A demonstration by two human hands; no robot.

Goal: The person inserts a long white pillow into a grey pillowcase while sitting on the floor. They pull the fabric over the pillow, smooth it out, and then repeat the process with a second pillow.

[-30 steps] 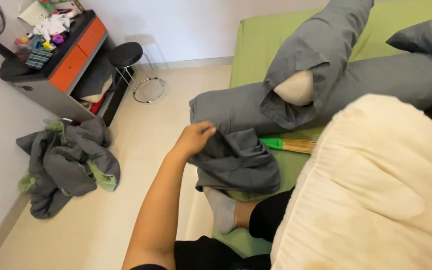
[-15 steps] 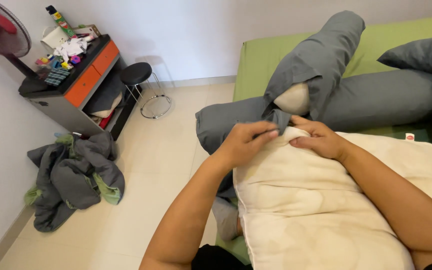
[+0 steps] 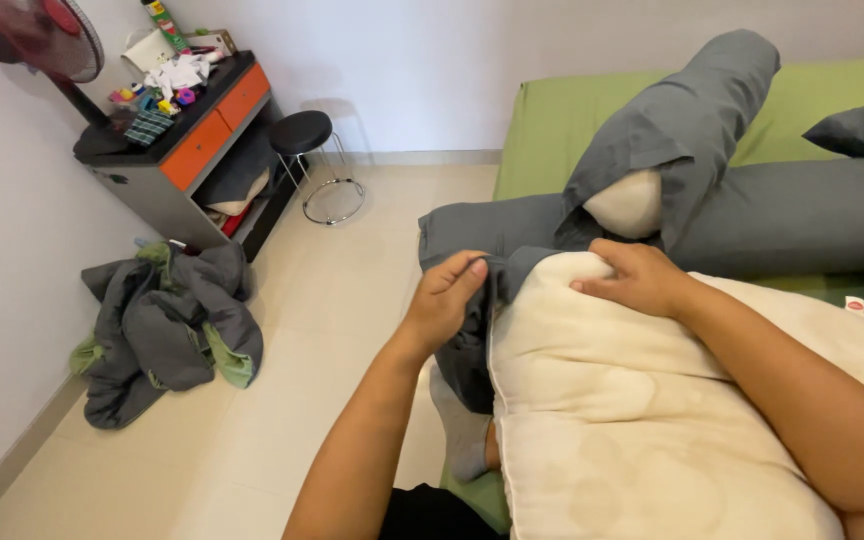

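Right now the person sits at the foot corner of the green mattress with a cream pillow across the lap, its long axis running from the far-left corner by the hands back toward the lower right of the view. Left hand is pinched shut on the edge of a grey pillowcase, thumb and fingers together on the cloth just left of the pillow's near-top corner; the rest of the case hangs down between the pillow and the left forearm. Right hand lies palm-down on the pillow's top end, fingers curled over the cloth, pressing rather than clamping; can't tell if anything is caught under the fingers. So the case opening sits directly left of the pillow corner, touching it, and the left hand is the nearer one to that opening; the right is just beside it on the pillow itself. Both forearms come in from the bottom edge, the left one straight and raised, the right one laid along the pillow's upper face. Beyond the hands: a grey bolster across the mattress, another long one in a half-pulled grey cover with its cream end showing. Well apart on the tiled floor, a heap of grey-green bedding, a round black stool, and a grey cabinet with orange drawers with a red fan beside it.
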